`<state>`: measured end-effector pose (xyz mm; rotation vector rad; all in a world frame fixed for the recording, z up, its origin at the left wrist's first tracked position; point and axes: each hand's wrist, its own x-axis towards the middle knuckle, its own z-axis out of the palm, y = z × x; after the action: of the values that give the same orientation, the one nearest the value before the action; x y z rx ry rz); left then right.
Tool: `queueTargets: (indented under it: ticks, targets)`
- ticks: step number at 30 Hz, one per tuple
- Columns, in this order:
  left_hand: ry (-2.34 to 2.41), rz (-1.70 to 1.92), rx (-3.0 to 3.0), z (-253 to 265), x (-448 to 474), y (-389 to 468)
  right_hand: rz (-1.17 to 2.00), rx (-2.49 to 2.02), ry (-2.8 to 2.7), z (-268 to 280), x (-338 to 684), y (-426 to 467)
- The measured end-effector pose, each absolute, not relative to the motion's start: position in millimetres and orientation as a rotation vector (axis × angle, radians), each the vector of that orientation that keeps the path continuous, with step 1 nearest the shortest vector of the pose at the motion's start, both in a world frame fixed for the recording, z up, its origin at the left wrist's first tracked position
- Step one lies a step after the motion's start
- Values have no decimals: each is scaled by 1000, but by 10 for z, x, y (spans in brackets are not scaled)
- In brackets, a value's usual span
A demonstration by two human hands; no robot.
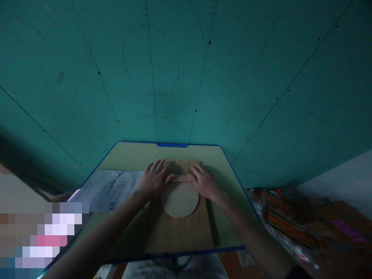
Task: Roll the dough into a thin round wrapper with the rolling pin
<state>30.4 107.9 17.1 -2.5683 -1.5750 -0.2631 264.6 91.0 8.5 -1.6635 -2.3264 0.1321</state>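
A flat, round sheet of dough [180, 200] lies on a wooden cutting board [180, 233]. Across its far edge runs a thin wooden rolling pin [182, 178], of which only the middle shows between my hands. My left hand [154, 179] bears on the pin's left end, thumb along the near side and fingers reaching past it. At the right end my right hand [204, 181] holds the pin in the same way, its palm over it. Both pin ends are hidden under the hands.
The board rests on a pale folding table [229, 228] with a blue edge. A printed plastic sheet [112, 190] lies on the table's left. Beyond stands a green wall [186, 77] with pencil marks. Cardboard and plastic-wrapped packages [290, 228] are piled at right.
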Motion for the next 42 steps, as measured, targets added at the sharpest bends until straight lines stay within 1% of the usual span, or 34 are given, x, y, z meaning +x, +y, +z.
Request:
queueTargets:
  ticks: [3, 6, 13, 16, 19, 24, 27, 31, 37, 42]
  targets:
    - [-1775, -170, -2484, 274, 453, 1433, 149, -1753, -2310, 166, 2586, 1265]
    - [-1806, -166, -2460, 285, 474, 1434, 167, -1705, -2363, 174, 2594, 1285]
    - [-1424, -406, -2671, 120, 109, 626, 139, -1436, -2370, 42, 2733, 362]
    - [-1299, -485, -2720, 51, -18, 526, 97, -1420, -2397, 46, 2742, 215]
    - [-1362, -479, -2691, 31, 2, 712, 102, -1456, -2423, 57, 2702, 474]
    - [-1687, -330, -2508, 159, 218, 1206, 23, -1634, -2344, 113, 2564, 1194]
    - [-1741, -282, -2463, 211, 275, 1270, 43, -1648, -2359, 141, 2539, 1317]
    - [-1556, -342, -2553, 159, 201, 978, 144, -1551, -2400, 111, 2635, 1001]
    - [-1247, -530, -2640, 134, 12, 372, 146, -1460, -2365, 95, 2760, 303]
    - [-1191, -509, -2620, 186, -12, 5, 180, -1416, -2313, 109, 2756, 198]
